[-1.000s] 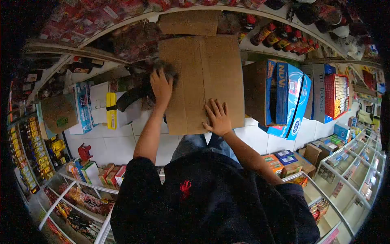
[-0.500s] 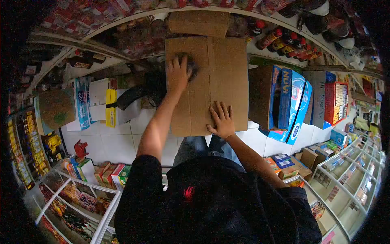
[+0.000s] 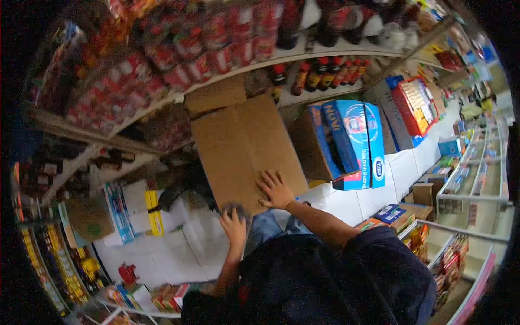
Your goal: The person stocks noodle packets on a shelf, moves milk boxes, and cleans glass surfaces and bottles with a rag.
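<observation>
A large brown cardboard box [image 3: 238, 138] stands in front of me, its top closed with a seam running along the middle. My right hand [image 3: 276, 190] lies spread on the box top near its close right part. At the near left corner, my left hand [image 3: 233, 226] curls around a dark, roundish object [image 3: 238, 210]. That object is blurred and partly covered by the fingers, so its kind cannot be made out.
Right of the box stand a blue NuVi carton [image 3: 355, 141] and a red-edged box of small packs [image 3: 417, 107]. Bottles [image 3: 325, 76] line the shelf behind. Glass display cases [image 3: 471, 187] run along the right. A yellow-banded carton [image 3: 154, 212] sits left on the tiled floor.
My left hand has come from the far left part of the box top back to the near edge with the dark object. My right hand stays on the box. The view has turned.
</observation>
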`<control>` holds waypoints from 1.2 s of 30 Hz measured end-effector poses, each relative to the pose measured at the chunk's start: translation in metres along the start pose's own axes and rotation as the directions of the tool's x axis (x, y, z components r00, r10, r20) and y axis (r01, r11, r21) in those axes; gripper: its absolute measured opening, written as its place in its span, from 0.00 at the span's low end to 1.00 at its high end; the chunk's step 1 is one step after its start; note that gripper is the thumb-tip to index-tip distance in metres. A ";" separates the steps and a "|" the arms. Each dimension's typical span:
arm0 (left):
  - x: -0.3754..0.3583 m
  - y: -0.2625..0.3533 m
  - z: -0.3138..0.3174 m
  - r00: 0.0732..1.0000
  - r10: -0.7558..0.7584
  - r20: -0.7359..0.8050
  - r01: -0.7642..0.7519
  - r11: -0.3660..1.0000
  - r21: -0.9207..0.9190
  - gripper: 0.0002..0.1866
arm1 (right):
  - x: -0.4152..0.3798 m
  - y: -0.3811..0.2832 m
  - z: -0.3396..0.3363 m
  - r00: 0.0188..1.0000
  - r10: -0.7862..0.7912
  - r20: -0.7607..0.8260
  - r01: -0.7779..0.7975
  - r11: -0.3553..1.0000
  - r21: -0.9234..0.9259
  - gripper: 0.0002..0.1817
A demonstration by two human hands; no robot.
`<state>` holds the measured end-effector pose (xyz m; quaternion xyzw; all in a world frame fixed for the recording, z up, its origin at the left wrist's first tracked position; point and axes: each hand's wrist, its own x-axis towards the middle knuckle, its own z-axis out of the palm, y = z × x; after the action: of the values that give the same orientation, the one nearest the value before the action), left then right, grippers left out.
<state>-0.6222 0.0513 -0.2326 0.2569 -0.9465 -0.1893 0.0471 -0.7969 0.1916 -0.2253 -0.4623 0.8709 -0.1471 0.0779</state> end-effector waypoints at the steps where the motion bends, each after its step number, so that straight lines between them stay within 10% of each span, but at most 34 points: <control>1: -0.013 0.005 -0.005 0.997 -0.061 0.056 0.062 0.998 -0.019 0.28 | -0.002 0.001 0.002 0.999 -0.022 -0.044 0.022 1.000 -0.001 0.38; 6: -0.025 -0.003 -0.006 0.992 -0.120 0.043 0.127 0.921 -0.367 0.25 | -0.006 0.010 -0.017 0.998 -0.066 -0.010 0.067 0.993 0.098 0.35; 8: -0.012 0.017 -0.010 0.991 -0.112 0.071 0.133 0.849 -0.512 0.25 | -0.012 0.011 -0.041 0.906 0.067 0.418 -0.353 0.665 0.658 0.36; 9: -0.009 0.044 -0.028 0.966 -0.144 0.217 0.253 0.710 -0.657 0.24 | -0.027 0.013 -0.060 0.911 0.085 0.403 -0.353 0.665 0.658 0.36; 11: -0.008 0.104 -0.032 0.953 -0.113 0.282 0.303 0.387 -0.871 0.23 | -0.067 0.010 -0.090 0.969 -0.060 0.239 -0.232 0.104 0.967 0.37; 16: -0.026 0.240 0.040 0.969 0.220 0.110 0.000 0.447 -0.894 0.26 | -0.187 0.061 -0.124 0.945 0.279 -0.171 0.141 0.122 0.982 0.41; 18: -0.033 0.244 0.119 0.717 0.436 0.544 0.625 -0.054 -0.779 0.25 | -0.232 0.099 -0.133 0.883 0.391 -0.261 0.091 0.401 0.911 0.42; 20: -0.064 0.310 0.096 0.690 0.496 0.528 0.496 0.207 -0.843 0.27 | -0.277 0.127 -0.143 0.838 0.530 -0.129 -0.091 0.369 0.925 0.41; 22: -0.062 0.362 0.071 0.497 0.615 0.612 0.832 -0.139 -0.537 0.28 | -0.316 0.157 -0.139 0.805 0.589 -0.069 -0.117 0.272 0.955 0.35; 24: -0.066 0.387 0.079 0.510 0.544 0.667 0.798 -0.010 -0.602 0.30 | -0.343 0.179 -0.146 0.797 0.602 -0.052 -0.141 0.269 0.953 0.30; 26: -0.067 0.400 0.107 0.652 0.408 0.639 0.400 0.531 -0.747 0.32 | -0.353 0.216 -0.116 0.703 0.683 -0.199 -0.179 0.440 0.880 0.26; 28: -0.062 0.409 0.145 0.677 0.362 0.640 0.370 0.584 -0.723 0.33 | -0.351 0.245 -0.123 0.641 0.744 -0.190 -0.277 0.455 0.846 0.25; 30: -0.054 0.422 0.169 0.783 0.487 0.386 -0.174 0.768 -0.616 0.32 | -0.344 0.276 -0.118 0.567 0.770 -0.294 -0.404 0.570 0.715 0.25; 36: -0.023 0.468 0.241 0.866 0.414 0.280 -0.329 0.894 -0.304 0.37 | -0.325 0.351 -0.095 0.710 0.630 -0.313 -0.438 0.745 0.503 0.30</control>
<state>-0.8660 0.5157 -0.2758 0.0244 -0.9411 -0.3338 -0.0484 -0.9154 0.6644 -0.2507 -0.1089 0.9123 -0.3948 -0.0019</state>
